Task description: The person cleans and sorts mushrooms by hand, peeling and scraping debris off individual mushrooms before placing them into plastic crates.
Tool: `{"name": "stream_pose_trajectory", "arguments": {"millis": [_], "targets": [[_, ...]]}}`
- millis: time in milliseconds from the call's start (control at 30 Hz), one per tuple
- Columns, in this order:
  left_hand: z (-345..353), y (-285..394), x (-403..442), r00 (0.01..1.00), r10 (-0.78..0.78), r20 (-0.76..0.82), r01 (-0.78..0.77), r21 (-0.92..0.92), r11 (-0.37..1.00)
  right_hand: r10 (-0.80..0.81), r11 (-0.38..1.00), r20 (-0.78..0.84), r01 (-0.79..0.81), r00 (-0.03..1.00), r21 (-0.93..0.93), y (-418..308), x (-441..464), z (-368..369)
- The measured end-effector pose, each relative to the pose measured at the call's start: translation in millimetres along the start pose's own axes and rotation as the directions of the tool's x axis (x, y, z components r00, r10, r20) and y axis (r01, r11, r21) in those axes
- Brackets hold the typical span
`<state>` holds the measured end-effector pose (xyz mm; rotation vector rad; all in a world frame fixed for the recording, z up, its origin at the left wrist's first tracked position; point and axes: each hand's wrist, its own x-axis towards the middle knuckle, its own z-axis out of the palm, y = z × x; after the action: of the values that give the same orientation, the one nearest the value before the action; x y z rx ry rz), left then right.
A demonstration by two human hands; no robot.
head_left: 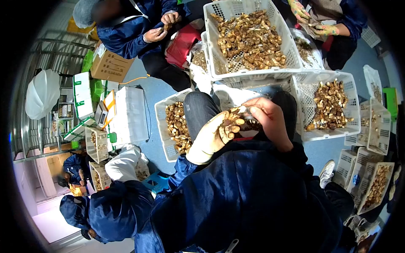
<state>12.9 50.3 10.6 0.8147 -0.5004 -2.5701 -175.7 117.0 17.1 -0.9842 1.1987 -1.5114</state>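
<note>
My left hand (213,137), in a pale glove with brown-stained fingertips, curls palm-up around a small brown mushroom (234,112) with a whitish end. Close beside it, the fingers of my bare right hand (266,116) are pinched together near that whitish end. What sits between those fingertips is too small to make out. Both hands are above my lap, over a white bag (228,95) between my knees. By my left knee a white crate (159,110) holds brown mushrooms (177,126). Another crate (329,135), with brown and white mushrooms (330,103), stands to my right.
A large white crate (253,76) heaped with mushrooms stands ahead. Two people with gloved hands (155,34) (325,29) sit beyond it. A person in a blue hooded jacket (116,208) is close on my left. More crates (375,185) line the right; cartons (110,65) stand left.
</note>
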Motion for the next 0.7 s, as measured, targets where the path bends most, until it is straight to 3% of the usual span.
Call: {"name": "stream_pose_trajectory", "arguments": {"millis": [33, 67, 133, 233, 333, 367, 467, 533, 633, 700], "targets": [[-4, 1, 0, 0.997, -0.048, 0.060, 0.053, -0.086, 0.995, 0.115, 0.988, -0.011, -0.114, 0.993, 0.102, -4, -1, 2], [-6, 2, -1, 0.989, -0.088, 0.122, 0.108, -0.168, 0.980, 0.032, 0.998, -0.005, -0.032, 0.999, 0.063, -3, -1, 2], [-6, 0, -1, 0.994, -0.088, 0.067, 0.103, -0.272, 0.957, -0.133, 0.991, 0.018, 0.133, 0.991, -0.012, 5, 0, 3], [-8, -4, 1, 0.993, -0.102, 0.051, 0.114, -0.392, 0.913, -0.335, 0.899, 0.049, 0.334, 0.941, -0.283, 11, 5, 4], [-12, -7, 3, 0.987, -0.127, 0.097, 0.157, -0.456, 0.876, -0.028, 0.998, -0.009, 0.027, 1.000, -0.058, 3, 1, 4], [-12, -7, 3, 0.984, -0.134, 0.119, 0.175, -0.471, 0.865, -0.001, 1.000, 0.001, 0.001, 1.000, -0.010, 2, 0, 4], [-11, -4, 1, 0.995, -0.090, 0.045, 0.100, -0.301, 0.949, 0.071, 0.992, 0.039, -0.074, 0.997, 0.100, 0, -1, 3], [3, 1, -2, 0.999, 0.048, 0.021, -0.049, 0.049, 0.998, 0.106, 0.985, 0.065, -0.114, 0.992, 0.133, 2, -1, 2], [11, 1, -5, 0.978, 0.209, 0.006, -0.190, 0.441, 0.877, -0.116, 0.988, 0.081, 0.124, 0.990, -0.096, 12, 2, 0], [20, 5, -10, 0.970, 0.239, -0.043, -0.174, 0.563, 0.808, 0.011, 0.987, 0.050, -0.002, 0.999, -0.160, 12, 1, -2]]}}
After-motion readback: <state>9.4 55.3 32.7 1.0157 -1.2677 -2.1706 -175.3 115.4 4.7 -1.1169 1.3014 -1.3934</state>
